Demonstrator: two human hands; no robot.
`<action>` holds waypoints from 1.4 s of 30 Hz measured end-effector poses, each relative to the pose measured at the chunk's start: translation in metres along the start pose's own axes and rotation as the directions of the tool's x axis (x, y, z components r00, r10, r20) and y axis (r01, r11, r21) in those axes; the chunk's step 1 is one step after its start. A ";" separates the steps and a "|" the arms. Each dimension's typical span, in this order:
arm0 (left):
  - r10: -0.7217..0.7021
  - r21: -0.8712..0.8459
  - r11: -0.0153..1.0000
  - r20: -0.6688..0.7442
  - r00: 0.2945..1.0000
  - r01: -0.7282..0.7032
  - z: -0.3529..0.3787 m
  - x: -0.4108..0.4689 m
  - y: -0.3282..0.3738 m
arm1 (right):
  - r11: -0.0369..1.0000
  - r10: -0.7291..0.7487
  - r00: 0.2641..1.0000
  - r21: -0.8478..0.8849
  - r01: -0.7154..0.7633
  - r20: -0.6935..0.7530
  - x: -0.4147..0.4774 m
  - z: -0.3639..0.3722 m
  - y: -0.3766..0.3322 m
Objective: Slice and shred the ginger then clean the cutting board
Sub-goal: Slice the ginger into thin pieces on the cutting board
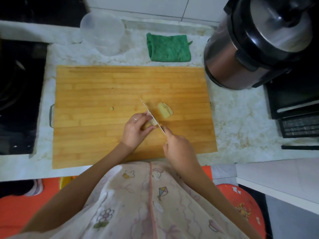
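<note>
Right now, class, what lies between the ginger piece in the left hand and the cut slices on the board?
The knife blade, held by the right hand, stands between them in the head view.

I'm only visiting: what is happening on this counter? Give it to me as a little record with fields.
Steadying: left hand holds the ginger piece on the cutting board
Cutting: right hand grips the knife, blade against the ginger
Done so far: cut slices piled right of the blade
Behind board: green cloth, clear container
At right: cooker
</note>
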State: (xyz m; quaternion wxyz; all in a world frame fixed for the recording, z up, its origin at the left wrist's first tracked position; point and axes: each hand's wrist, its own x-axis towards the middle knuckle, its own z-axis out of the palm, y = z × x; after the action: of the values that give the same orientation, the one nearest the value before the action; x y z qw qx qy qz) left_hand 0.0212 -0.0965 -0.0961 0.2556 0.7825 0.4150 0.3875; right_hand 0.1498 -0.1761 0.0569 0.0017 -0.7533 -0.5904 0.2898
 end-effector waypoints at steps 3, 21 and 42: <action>-0.015 -0.019 1.000 0.001 1.000 0.015 0.000 -0.001 -0.002 | 1.000 0.001 1.000 0.030 -0.001 0.006 0.003 0.000 0.003; -0.049 -0.025 0.999 -0.018 0.999 0.048 0.000 -0.003 -0.001 | 1.000 0.000 1.000 0.025 0.000 0.014 0.028 0.015 0.008; -0.078 -0.102 0.991 0.079 0.994 0.086 -0.006 0.003 0.005 | 0.998 -0.016 0.999 0.063 0.014 0.029 0.020 0.038 0.038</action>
State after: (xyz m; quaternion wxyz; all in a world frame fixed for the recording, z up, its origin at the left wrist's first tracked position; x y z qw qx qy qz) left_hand 0.0198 -0.0960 -0.0884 0.3274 0.7642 0.4160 0.3684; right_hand 0.1696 -0.1828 0.0034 0.0188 -0.7441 -0.5866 0.3191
